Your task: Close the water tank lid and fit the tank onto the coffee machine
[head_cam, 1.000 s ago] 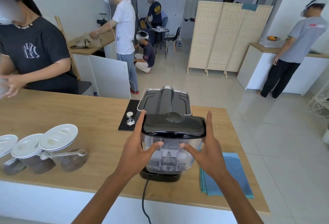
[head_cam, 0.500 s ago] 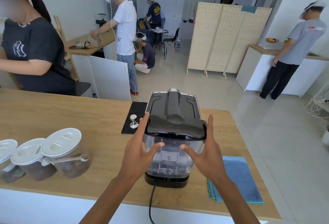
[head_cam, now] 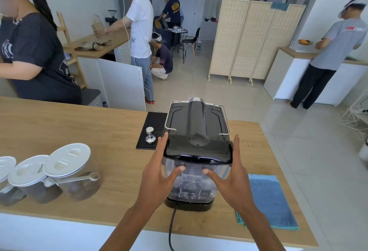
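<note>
The clear water tank (head_cam: 191, 183) with its black lid (head_cam: 199, 153) down stands upright against the back of the black coffee machine (head_cam: 197, 119), low on its black base. My left hand (head_cam: 157, 177) presses the tank's left side, thumb on the near face. My right hand (head_cam: 233, 179) holds the right side the same way. The tank's lid sits level with the machine's top.
Three lidded jars (head_cam: 65, 171) stand at the counter's left, one with a scoop. A tamper (head_cam: 150, 135) rests on a black mat (head_cam: 153, 129). A blue cloth (head_cam: 268, 199) lies to the right. The power cord (head_cam: 172, 226) hangs over the near edge. Several people work around the room.
Both hands have pushed the tank forward and down against the machine; it now sits lower and closer to the machine's back.
</note>
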Demonstrator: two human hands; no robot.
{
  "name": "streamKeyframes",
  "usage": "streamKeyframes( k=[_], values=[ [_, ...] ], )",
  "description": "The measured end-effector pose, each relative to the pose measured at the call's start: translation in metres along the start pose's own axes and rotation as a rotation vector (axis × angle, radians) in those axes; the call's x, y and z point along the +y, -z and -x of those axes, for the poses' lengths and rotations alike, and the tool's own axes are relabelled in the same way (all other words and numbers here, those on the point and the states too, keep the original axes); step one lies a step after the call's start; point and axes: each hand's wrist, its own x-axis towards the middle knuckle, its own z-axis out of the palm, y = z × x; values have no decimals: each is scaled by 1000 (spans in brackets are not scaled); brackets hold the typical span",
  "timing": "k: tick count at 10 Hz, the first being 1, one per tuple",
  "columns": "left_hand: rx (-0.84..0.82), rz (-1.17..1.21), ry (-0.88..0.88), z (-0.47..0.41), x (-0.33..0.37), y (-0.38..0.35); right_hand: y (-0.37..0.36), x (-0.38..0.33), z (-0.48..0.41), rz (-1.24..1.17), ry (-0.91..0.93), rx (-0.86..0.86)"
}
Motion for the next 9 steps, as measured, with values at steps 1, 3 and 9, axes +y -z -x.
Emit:
streamKeyframes(
  k=[1, 3, 9],
  values=[
    [-19, -2, 24, 4, -5, -1, -6, 7, 4, 1, -19, 3],
    [-23, -47, 5, 2, -15, -2, -9, 12, 4, -9, -14, 11],
    [-560, -301, 202, 51, -147, -1, -41, 137, 63, 391, -156, -104]
  ],
)
